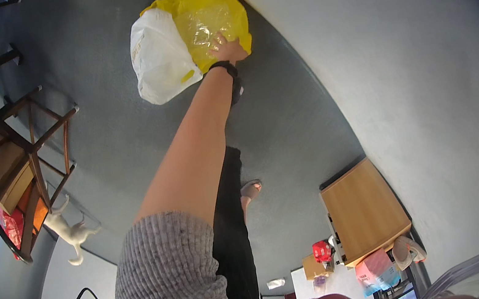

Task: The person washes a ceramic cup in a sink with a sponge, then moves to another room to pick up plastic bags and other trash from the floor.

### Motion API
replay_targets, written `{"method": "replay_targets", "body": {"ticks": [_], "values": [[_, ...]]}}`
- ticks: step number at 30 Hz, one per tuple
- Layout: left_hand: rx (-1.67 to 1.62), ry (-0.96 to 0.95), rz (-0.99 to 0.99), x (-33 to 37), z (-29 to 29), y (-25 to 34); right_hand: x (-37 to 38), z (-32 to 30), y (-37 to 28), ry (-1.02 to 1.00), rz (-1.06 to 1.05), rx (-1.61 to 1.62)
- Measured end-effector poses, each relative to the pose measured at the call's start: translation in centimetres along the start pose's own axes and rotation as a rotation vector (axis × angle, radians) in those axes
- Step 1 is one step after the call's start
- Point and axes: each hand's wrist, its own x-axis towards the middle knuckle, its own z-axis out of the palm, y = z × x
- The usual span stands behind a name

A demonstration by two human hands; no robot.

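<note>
My left hand (227, 50), with a dark watch (235, 82) on the wrist, reaches far forward to the floor. Its fingers are apart and press down on a yellow plastic bag (223, 0) and a crinkled clear plastic piece (203, 28) on top of it. Whether the fingertips pinch any of the film is hard to make out. Beside the hand, overlapping the yellow bag's left part, lies a puffed white plastic bag (161, 59). What either bag holds is hidden. My right hand is out of view.
Dark wooden chairs (30, 119) stand at left, a white cat (69, 232) near their legs. A pale wall (370, 31) runs along the right. Lower right are a wooden cabinet (366, 211), a cardboard box (316, 267), a pink-and-blue package (375, 271) and shoes (406, 251).
</note>
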Motion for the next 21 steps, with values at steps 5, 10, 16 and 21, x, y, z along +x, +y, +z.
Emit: {"method": "replay_targets", "body": {"ticks": [5,10,16,21], "values": [[-0.319,0.213,0.349,-2.3,-0.2,-4.9,-1.2,2.2,-2.4,-0.063,-0.09,-0.041],[-0.675,-0.316,0.977,-26.0,-0.9,-0.4,1.2,4.1,-4.2,-0.165,-0.223,0.0],[-0.702,-1.331,0.989,-51.8,-1.4,0.6,-2.0,6.1,-9.3,-0.617,-0.44,0.501],[-0.234,-1.347,1.568,-67.2,3.3,3.8,-2.9,-1.2,-5.6,-0.995,-0.704,0.898]]}}
